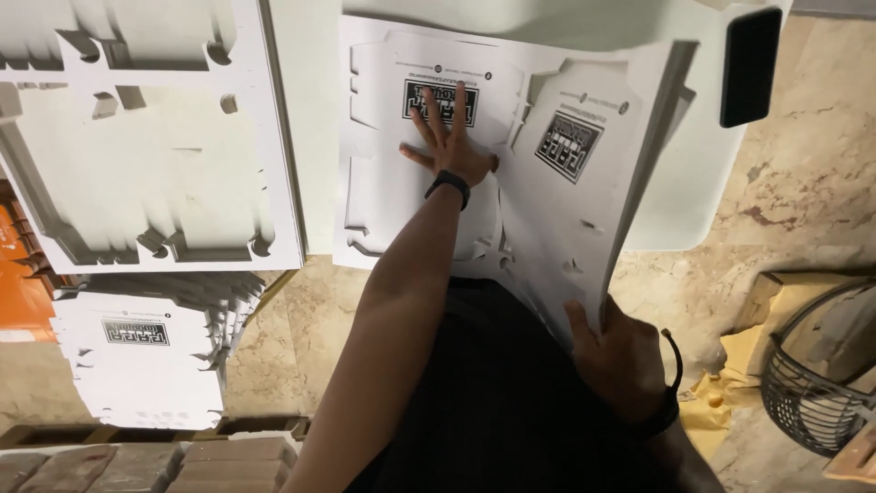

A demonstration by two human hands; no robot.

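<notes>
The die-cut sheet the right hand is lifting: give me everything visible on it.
White die-cut cardboard sheet, flat box blank with cut outlines, notches and a black printed panel. It is tilted up off the white table, its near edge raised. The right hand grips its lower corner; the left hand presses flat, fingers spread, on the sheet lying beside it.

Flat sheet [383, 192]: I see white card, cut shapes, lying on the table.
Lifted sheet [584, 183]: white card, tilted up.

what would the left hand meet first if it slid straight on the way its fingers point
The left hand, flat on the white sheet, points at the sheet's black printed label; its fingertips already overlap it.
</notes>
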